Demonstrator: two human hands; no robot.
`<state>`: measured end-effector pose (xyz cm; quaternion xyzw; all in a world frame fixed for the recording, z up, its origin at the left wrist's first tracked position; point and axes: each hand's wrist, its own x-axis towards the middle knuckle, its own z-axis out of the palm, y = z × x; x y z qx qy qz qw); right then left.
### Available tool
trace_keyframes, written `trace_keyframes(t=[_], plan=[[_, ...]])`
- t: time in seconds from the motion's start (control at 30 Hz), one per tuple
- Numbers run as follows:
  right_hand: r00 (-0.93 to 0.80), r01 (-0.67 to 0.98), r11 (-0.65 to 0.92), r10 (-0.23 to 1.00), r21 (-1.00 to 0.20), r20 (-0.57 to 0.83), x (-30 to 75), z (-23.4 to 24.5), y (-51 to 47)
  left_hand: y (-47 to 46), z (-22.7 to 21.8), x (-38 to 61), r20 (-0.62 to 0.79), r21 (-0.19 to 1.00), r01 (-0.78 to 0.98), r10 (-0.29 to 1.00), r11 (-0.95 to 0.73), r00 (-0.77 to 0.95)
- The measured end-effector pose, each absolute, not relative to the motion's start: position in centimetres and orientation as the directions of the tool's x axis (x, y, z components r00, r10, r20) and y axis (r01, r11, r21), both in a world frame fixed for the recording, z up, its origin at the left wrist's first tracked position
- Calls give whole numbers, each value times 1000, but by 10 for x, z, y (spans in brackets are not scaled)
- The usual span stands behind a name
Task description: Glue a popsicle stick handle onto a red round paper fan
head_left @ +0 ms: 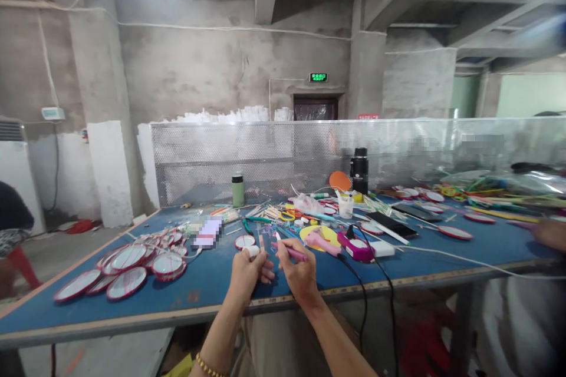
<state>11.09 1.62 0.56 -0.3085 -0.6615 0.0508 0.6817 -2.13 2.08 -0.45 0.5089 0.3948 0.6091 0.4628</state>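
My left hand (247, 274) is closed over the near edge of the blue table (212, 283), pinching a small white round piece with a thin stick that rises from its fingers. My right hand (297, 271) sits just beside it, fingers wrapped round a pink craft knife (289, 250) whose tip points up and left toward the left hand. The two hands nearly touch. A gold bracelet (207, 366) circles my left wrist.
Several red-rimmed round mirrors (126, 268) lie at the left. A pink glue gun (325, 242), a magenta box (356, 247) with black cables, scissors, sticks, a green bottle (237, 190) and a black flask (359, 169) crowd the middle. Another person's hand (548, 232) rests at the right.
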Motion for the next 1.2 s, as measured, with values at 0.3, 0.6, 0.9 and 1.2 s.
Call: trace_keyframes(t=[0.3, 0.6, 0.9, 1.2], plan=[[26, 307, 817, 505, -488, 863, 149, -4, 17, 24, -7, -24, 227, 948, -213, 972, -235, -62], [-106, 446, 846, 374, -292, 921, 144, -16, 17, 23, -7, -24, 200, 961, -190, 979, -203, -36], [-215, 489, 835, 398, -254, 892, 146, -15, 16, 23, -3, -21, 181, 967, -177, 983, -183, -25], [-267, 481, 853, 364, -204, 892, 165, -19, 12, 29, -4, -16, 211, 968, -119, 974, -220, -84]])
